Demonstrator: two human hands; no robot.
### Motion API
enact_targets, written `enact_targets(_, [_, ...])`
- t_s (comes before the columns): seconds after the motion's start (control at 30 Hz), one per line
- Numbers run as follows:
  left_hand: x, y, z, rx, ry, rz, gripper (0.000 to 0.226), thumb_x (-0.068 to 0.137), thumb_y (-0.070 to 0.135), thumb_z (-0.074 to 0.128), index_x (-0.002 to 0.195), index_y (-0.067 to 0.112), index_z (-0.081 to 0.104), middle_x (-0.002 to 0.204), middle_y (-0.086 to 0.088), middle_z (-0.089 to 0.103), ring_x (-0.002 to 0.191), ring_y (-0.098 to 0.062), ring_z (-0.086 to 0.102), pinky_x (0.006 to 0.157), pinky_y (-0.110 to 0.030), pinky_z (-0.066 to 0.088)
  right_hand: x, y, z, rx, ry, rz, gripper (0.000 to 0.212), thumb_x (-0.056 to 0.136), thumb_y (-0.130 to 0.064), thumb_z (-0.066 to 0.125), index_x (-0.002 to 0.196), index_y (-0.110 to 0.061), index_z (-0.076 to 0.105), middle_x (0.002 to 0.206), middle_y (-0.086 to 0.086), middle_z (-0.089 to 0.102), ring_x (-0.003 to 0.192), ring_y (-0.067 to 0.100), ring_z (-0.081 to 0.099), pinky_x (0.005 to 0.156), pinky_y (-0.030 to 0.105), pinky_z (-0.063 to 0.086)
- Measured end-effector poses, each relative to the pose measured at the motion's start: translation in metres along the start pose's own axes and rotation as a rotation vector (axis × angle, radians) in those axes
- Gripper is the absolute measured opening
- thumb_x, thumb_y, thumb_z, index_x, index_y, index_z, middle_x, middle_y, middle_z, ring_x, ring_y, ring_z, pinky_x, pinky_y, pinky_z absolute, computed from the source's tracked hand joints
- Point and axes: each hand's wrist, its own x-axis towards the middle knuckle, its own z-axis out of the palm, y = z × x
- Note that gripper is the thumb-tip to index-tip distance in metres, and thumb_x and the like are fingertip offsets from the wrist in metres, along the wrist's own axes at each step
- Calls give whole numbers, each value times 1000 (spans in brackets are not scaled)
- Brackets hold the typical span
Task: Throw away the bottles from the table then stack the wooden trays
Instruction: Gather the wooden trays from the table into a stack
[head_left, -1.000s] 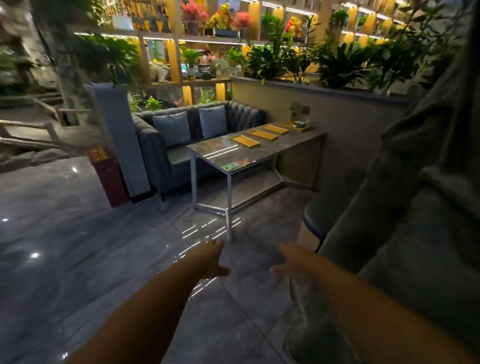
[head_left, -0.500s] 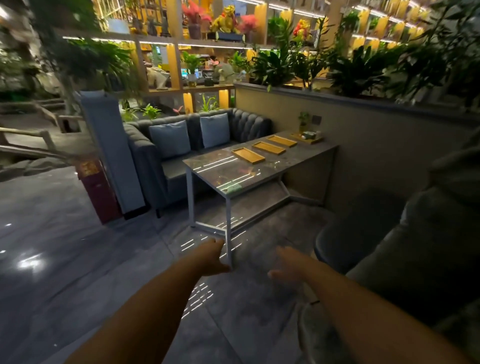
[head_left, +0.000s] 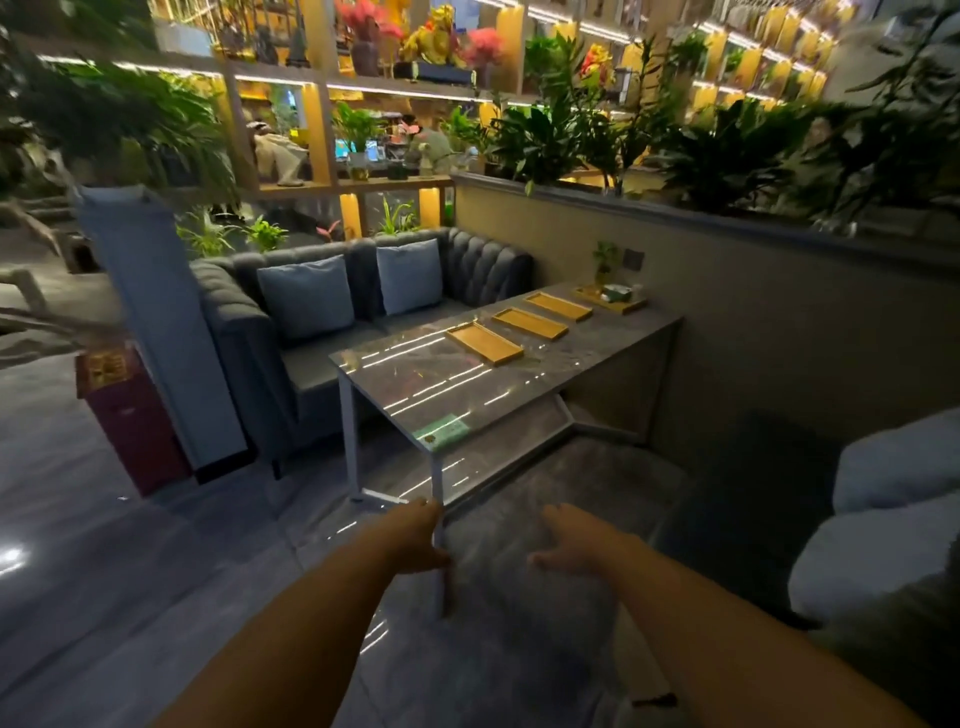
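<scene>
Three flat wooden trays lie in a row on the grey marble table (head_left: 415, 384): a near tray (head_left: 484, 342), a middle tray (head_left: 530, 323) and a far tray (head_left: 557, 305). A fourth wooden tray (head_left: 613, 300) at the table's far end carries small items and a little plant. I see no bottles on the table. My left hand (head_left: 415, 535) and my right hand (head_left: 569, 540) reach forward, low, short of the table's near leg. Both hands hold nothing and their fingers are relaxed.
A grey sofa (head_left: 249, 338) with two blue cushions stands behind the table. A dark red bin (head_left: 130, 415) and a tall grey pillar (head_left: 156, 332) stand at the left. A dark seat (head_left: 753, 499) and a grey cushion (head_left: 883, 519) fill the right. A green card (head_left: 441, 431) lies at the table's near edge.
I have moved closer to the table, which now looks larger and nearer. Both hands stay stretched forward and hold nothing.
</scene>
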Motion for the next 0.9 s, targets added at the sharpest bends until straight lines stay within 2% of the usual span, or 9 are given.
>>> enact_targets(0.13, [81,-24,-35,57,28,61,86,75,54,70,144,16,34,145,-10,44,129,-29,46,105,-38,40,75,3,-35,-18,27,7,74,85,-52,64,141,-11,40,147,16,44,137,30,41,112,36,36])
enact_targets(0.27, [160,-42,-70,60,-21,112,82,76,53,70,141,18,36,142,-10,47,125,-29,49,102,-39,43,147,10,-69,-1,39,15,73,86,-49,64,144,-11,40,149,14,44,137,28,41,110,32,33])
enact_targets(0.4, [232,-53,-94,100,-15,133,85,74,54,70,143,19,34,143,-9,47,126,-30,49,103,-40,43,206,21,-91,27,39,59,76,84,-52,65,142,-9,39,147,16,45,136,29,42,109,33,34])
enact_targets(0.53, [292,-58,-107,76,-37,164,93,72,57,71,147,22,27,145,-6,46,126,-29,49,102,-39,44,253,40,-110,60,29,118,82,84,-54,64,144,-7,35,146,19,43,137,34,40,112,39,35])
enact_targets(0.77, [394,-40,-118,56,-44,173,90,76,54,70,147,20,28,145,-8,45,126,-27,49,101,-38,43,332,99,-146,115,7,158,86,79,-61,64,146,-17,33,148,16,41,137,32,40,109,38,36])
enact_targets(0.9, [464,-17,-126,50,-61,145,92,78,55,68,150,18,24,151,-9,38,134,-29,42,107,-40,38,387,148,-171,118,-17,120,90,77,-63,63,148,-18,30,149,14,40,138,31,39,112,40,36])
